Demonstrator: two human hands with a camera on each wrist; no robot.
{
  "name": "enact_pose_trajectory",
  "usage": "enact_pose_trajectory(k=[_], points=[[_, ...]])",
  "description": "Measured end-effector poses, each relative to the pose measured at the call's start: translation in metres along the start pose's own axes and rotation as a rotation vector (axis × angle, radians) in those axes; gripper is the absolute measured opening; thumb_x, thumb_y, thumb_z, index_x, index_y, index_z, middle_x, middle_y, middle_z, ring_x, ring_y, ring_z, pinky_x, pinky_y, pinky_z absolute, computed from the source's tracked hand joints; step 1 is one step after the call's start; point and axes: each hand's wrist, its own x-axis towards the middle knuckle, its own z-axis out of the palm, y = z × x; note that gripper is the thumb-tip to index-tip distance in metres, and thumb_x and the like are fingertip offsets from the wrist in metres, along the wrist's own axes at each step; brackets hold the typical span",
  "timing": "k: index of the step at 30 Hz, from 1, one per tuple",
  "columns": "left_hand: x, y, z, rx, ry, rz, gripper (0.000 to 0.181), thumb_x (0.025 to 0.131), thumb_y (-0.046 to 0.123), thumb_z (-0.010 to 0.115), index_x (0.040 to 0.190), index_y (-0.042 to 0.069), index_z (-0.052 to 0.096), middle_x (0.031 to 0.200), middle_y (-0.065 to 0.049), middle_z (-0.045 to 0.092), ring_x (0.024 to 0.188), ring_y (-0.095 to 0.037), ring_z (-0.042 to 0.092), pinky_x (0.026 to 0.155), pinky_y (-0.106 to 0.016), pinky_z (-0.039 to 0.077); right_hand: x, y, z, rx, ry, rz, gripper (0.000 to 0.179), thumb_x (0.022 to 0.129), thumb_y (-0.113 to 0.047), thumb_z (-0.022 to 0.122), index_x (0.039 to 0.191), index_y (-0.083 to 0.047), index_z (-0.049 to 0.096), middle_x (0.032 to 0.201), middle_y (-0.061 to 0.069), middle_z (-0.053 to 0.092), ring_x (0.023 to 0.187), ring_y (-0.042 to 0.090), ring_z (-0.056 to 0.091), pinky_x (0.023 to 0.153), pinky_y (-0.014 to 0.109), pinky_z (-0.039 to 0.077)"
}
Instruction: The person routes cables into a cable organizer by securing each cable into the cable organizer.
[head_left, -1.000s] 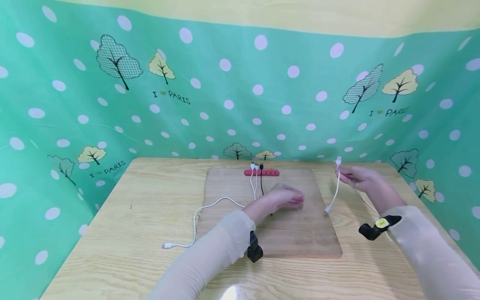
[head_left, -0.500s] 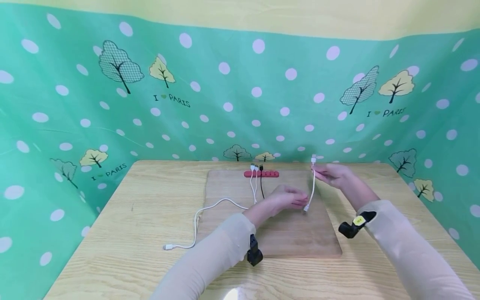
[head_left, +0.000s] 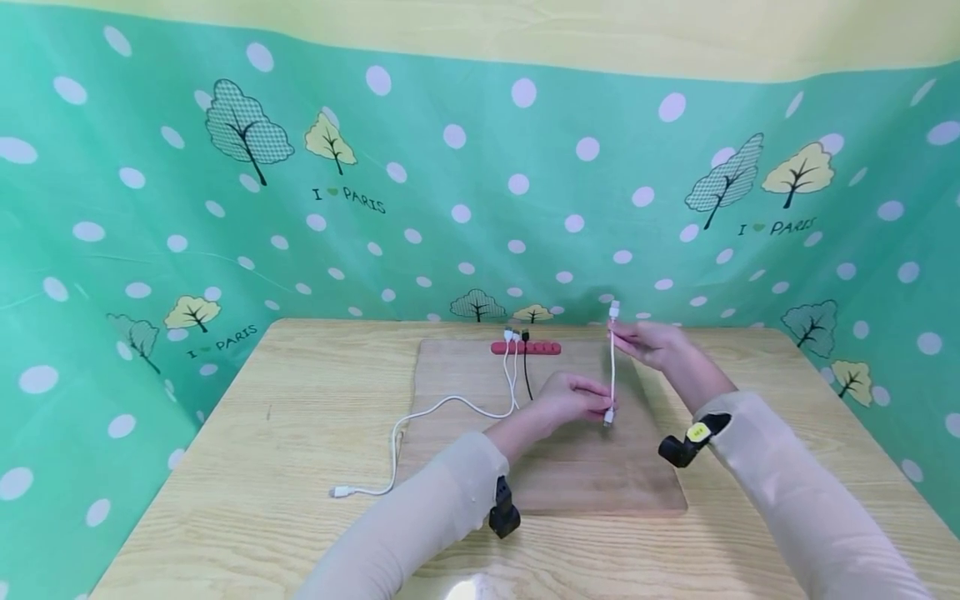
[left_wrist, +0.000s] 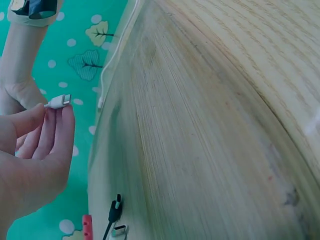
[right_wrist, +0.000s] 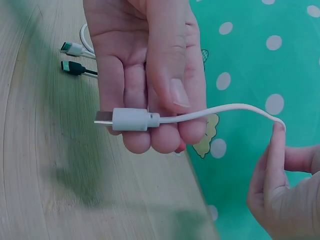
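Observation:
A short white charging cable point(head_left: 612, 358) hangs almost straight down between both hands, above the wooden board. Its top end has a wide plug point(head_left: 615, 310) pointing up. Just below that plug, my right hand point(head_left: 654, 343) pinches the cord with thumb and fingers. My left hand point(head_left: 566, 398) pinches the lower end between thumb and fingers. In the left wrist view the small plug point(left_wrist: 61, 101) with an oblong metal tip sticks out past those fingertips. From the right wrist the same end lies across the left fingers, thumb point(right_wrist: 172, 85) on top.
A red cable holder point(head_left: 526, 347) at the board's back edge holds two white cables and a black cable point(head_left: 527, 371). A long white cable point(head_left: 450, 398) curves left off the wooden board point(head_left: 570, 475). Another white cable point(left_wrist: 117, 47) shows in the left wrist view. A polka-dot curtain hangs behind.
My right hand has brought the short white cable leftward from beyond the board's right edge. The left hand, previously apart from it, now pinches its lower end.

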Motion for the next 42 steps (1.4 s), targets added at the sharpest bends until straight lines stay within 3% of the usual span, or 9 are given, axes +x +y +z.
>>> enact_pose_trajectory(k=[19,29,42], points=[[-0.006,-0.018,-0.016,0.011,0.089,-0.059,0.020,0.083,-0.001,0.070,0.103,-0.004,0.071,0.099,-0.018,0.074,0.075,-0.010,0.070,0.076,-0.028,0.062,0.037,0.015,0.004,-0.046,0.049,0.023,0.035,0.099,-0.004,0.046,0.071,-0.011,0.066,0.071,0.002,0.066,0.070,0.009,0.065,0.077,0.019,0.060],[-0.009,-0.021,-0.023,0.033,0.151,-0.104,0.017,0.081,-0.001,0.071,0.098,-0.001,0.073,0.093,-0.016,0.075,0.077,-0.015,0.073,0.072,-0.027,0.063,0.052,0.023,0.008,-0.143,0.059,0.017,0.034,0.100,-0.013,0.048,0.071,-0.016,0.065,0.067,-0.004,0.066,0.070,0.006,0.059,0.070,0.013,0.055],[-0.011,-0.021,-0.031,0.124,0.235,-0.059,0.012,0.079,-0.004,0.072,0.090,-0.006,0.072,0.087,-0.020,0.075,0.068,-0.016,0.072,0.064,-0.026,0.062,0.066,0.025,0.015,-0.200,0.069,-0.028,0.025,0.099,-0.008,0.049,0.079,-0.013,0.063,0.069,-0.003,0.066,0.071,0.006,0.062,0.070,0.014,0.057]])
